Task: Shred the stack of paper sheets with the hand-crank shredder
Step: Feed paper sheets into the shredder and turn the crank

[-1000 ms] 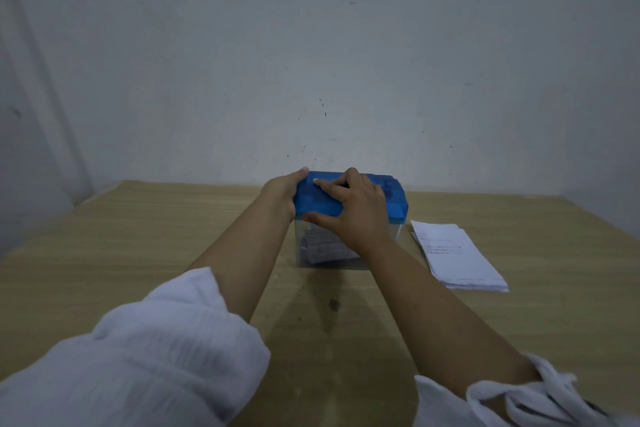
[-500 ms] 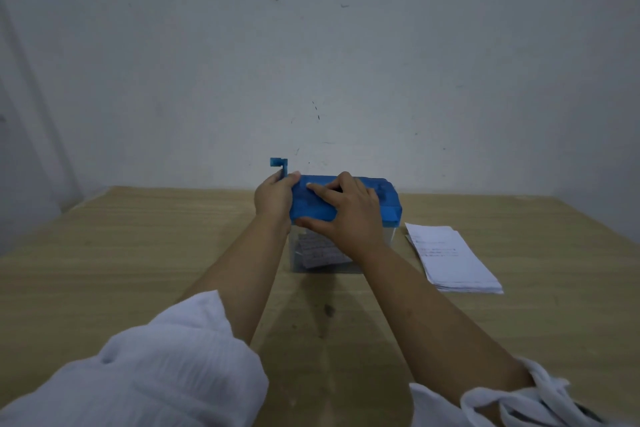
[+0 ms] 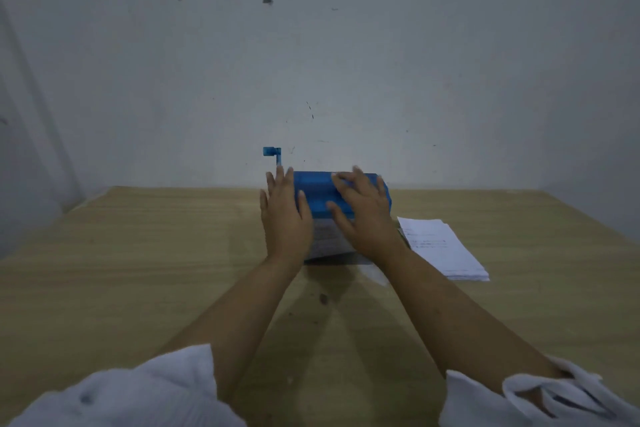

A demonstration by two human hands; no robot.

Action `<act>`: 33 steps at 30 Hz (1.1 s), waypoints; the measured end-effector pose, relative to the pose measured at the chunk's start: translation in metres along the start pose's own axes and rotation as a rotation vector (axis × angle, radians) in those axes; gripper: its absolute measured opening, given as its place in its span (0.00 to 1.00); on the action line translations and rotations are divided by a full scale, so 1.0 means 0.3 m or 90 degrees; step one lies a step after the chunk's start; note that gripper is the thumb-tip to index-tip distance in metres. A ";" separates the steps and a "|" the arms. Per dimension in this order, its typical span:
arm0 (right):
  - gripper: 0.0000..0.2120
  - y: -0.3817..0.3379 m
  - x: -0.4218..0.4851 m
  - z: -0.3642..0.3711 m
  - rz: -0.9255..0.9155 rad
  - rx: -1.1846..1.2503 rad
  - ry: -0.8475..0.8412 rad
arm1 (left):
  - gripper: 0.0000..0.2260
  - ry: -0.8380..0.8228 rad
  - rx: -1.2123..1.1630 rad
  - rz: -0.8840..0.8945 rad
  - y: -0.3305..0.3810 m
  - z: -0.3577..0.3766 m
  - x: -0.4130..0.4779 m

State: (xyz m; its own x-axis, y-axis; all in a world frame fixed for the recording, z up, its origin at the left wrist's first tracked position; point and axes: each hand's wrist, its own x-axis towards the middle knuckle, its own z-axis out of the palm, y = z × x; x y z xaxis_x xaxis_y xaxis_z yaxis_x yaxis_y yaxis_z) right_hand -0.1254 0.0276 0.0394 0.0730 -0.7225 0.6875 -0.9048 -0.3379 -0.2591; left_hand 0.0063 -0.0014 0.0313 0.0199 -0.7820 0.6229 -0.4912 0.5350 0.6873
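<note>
- Shredder (image 3: 329,196) standing on the table (image 3: 138,253), blue-topped over a clear bin (image 3: 327,244), crank (image 3: 274,156) upright at the left end; likely light, so prone to sliding or tipping if cranked unbraced.
- Stack of paper sheets (image 3: 441,246) lying just right of it, untouched; risk of a jam if fed too thick, of a skewed feed if entered crooked.
- Right hand (image 3: 367,218) spread loose over the blue top, gripping nothing; cannot tell through the blur whether pressing down.
- Left hand (image 3: 285,218) straight-fingered beside the left end, below the crank, holding nothing; danger of knocking the crank on the reach up.
</note>
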 end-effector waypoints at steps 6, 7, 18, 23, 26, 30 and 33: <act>0.16 0.173 -0.147 -0.087 0.155 0.080 0.228 | 0.22 -0.114 0.067 0.285 0.011 0.033 -0.126; 0.16 0.205 -0.171 -0.101 0.177 0.076 0.216 | 0.22 -0.143 0.070 0.307 0.023 0.051 -0.142; 0.12 0.412 -0.371 -0.140 0.387 0.006 0.142 | 0.26 -0.497 0.081 0.173 0.146 0.342 -0.282; 0.16 0.458 -0.363 -0.127 0.535 -0.025 0.093 | 0.27 -0.625 0.236 0.191 0.131 0.386 -0.271; 0.19 0.475 -0.359 -0.119 0.588 -0.096 0.036 | 0.26 -0.640 0.260 0.205 0.135 0.385 -0.276; 0.20 0.481 -0.353 -0.126 0.617 -0.091 0.052 | 0.26 -0.640 0.266 0.200 0.137 0.383 -0.278; 0.18 0.476 -0.356 -0.140 0.612 -0.029 0.128 | 0.26 -0.642 0.263 0.194 0.140 0.383 -0.278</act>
State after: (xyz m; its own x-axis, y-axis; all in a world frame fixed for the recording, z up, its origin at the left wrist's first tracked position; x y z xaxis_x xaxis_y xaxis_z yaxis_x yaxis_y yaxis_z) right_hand -0.2801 0.0818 -0.0424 -0.7712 -0.5607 0.3015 -0.5576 0.3665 -0.7448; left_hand -0.1160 0.0494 -0.0347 -0.7694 -0.6381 0.0298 -0.6092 0.7470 0.2662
